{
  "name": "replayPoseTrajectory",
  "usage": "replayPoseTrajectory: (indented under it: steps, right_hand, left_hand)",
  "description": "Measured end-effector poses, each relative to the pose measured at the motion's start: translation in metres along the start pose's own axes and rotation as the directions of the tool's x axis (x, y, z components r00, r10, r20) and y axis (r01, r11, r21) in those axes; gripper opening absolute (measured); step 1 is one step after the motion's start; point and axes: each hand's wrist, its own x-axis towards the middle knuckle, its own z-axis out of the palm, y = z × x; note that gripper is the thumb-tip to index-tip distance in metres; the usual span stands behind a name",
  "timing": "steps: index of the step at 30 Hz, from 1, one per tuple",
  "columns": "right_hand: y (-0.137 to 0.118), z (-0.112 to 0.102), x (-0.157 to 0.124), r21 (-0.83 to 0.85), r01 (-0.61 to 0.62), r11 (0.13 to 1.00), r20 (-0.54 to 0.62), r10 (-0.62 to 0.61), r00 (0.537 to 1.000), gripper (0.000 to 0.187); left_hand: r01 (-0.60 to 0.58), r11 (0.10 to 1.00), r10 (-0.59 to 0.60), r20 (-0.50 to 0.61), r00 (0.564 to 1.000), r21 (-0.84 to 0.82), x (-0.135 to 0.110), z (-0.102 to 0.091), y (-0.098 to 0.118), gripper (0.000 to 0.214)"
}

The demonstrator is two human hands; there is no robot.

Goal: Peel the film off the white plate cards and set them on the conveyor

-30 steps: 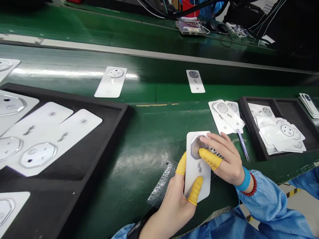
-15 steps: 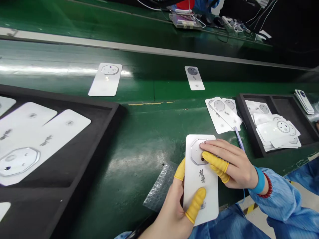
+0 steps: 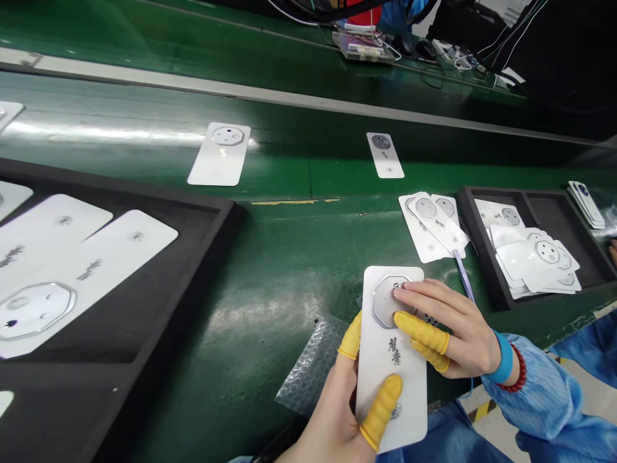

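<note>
The left hand (image 3: 332, 432) grasped a white card (image 3: 393, 386) steady beneath the fingers of the right hand (image 3: 453, 331), which rested flat on its octagonal disc (image 3: 383, 305).

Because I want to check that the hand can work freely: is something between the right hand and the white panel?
Nothing visible stands between them. The right hand lies directly on the panel's octagonal window, and the white panel sits in the left hand.

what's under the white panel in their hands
The white panel rests on the left hand, with bubble wrap showing beside its edge. The panel hides whatever of that hand lies behind it, and the green bench directly below.
</note>
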Motion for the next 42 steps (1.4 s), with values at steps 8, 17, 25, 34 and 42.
replayPoseTrajectory:
  steps: [8, 17, 25, 34, 42]
  right_hand:
    - [-0.008, 0.009, -0.003, -0.058, -0.049, 0.997, 0.088, 0.054, 0.995, 0.031]
    - [-0.006, 0.034, -0.006, 0.760, -0.390, 0.520, -0.010, 0.609, 0.793, 0.064]
    - [0.008, 0.055, -0.063, 0.196, -0.589, 0.784, 0.056, 0.591, 0.805, 0.035]
    - [0.019, 0.019, -0.041, 0.364, -0.287, 0.886, -0.004, 0.310, 0.951, 0.031]
    - [0.009, 0.030, -0.012, 0.308, -0.265, 0.914, -0.094, 0.306, 0.947, 0.006]
  left_hand:
    - [-0.105, 0.985, 0.112, -0.045, 0.993, 0.133, 0.005, -0.002, -0.003, 0.067]
    - [-0.191, 0.974, 0.206, -0.124, 0.971, 0.121, 0.027, -0.014, 0.006, 0.099]
    - [-0.027, 0.821, 0.243, -0.307, 0.920, 0.570, 0.061, -0.055, 0.033, 0.052]
    - [0.006, 0.906, 0.017, -0.051, 0.999, 0.424, 0.067, -0.024, 0.029, 0.036]
    - [0.105, 0.976, -0.091, -0.081, 0.993, 0.193, 0.066, -0.013, 0.023, 0.027]
